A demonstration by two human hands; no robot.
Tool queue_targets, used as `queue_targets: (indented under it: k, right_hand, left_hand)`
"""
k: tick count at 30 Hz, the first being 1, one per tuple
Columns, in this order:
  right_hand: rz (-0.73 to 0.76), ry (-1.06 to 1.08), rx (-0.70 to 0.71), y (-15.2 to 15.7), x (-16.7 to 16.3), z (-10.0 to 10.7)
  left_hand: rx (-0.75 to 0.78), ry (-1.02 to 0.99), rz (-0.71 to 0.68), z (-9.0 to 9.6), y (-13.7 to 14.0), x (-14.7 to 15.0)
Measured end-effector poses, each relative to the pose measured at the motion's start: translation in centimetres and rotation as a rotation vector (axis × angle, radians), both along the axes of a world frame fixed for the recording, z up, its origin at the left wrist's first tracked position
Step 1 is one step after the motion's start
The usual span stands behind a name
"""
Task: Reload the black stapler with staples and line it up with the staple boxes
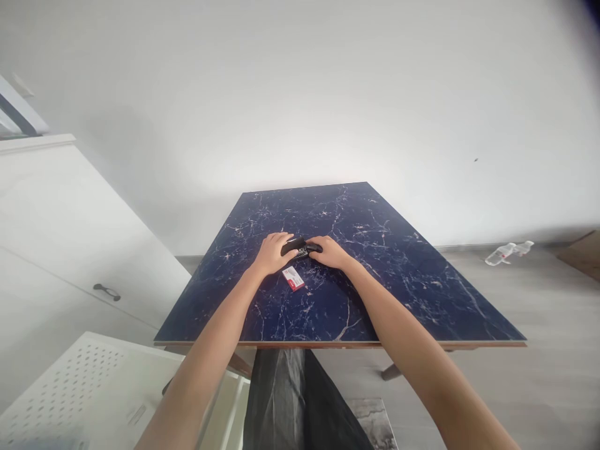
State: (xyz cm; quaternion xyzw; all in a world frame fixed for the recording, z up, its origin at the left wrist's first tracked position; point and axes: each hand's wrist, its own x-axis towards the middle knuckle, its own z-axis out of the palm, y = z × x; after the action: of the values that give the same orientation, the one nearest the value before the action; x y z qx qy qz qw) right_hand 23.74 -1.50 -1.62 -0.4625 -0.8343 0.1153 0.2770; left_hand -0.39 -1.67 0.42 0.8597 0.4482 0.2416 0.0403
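Note:
Near the middle of the table lies what looks like a black stapler (294,244), opened up, with a strip of metal showing inside. My left hand (270,253) grips its left end, thumb along the near side and fingers over the far side. At the other end my right hand (330,251) is closed around the black part, thumb and fingers curled on it. Fine detail inside is too small to make out. Just in front of it, a small red and white box (293,279) lies flat on the table, touched by neither hand.
The dark blue marble-patterned table (412,281) stands close to a pale wall. A white cabinet (70,219) with a dark handle is on the left, above a perforated white panel (89,381). Clear plastic bottles (504,253) and a cardboard box (584,255) lie on the floor at right.

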Motion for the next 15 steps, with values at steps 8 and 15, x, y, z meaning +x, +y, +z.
queue_targets:
  k: [8,15]
  right_hand:
    - [-0.011,0.004,0.001,0.1,-1.0,-0.4]
    - [0.079,0.006,-0.037,0.3,0.3,0.5]
  left_hand:
    - [-0.007,-0.061,0.051,-0.8,-0.1,-0.3]
    - [-0.02,-0.099,0.07,-1.1,0.2,-0.7]
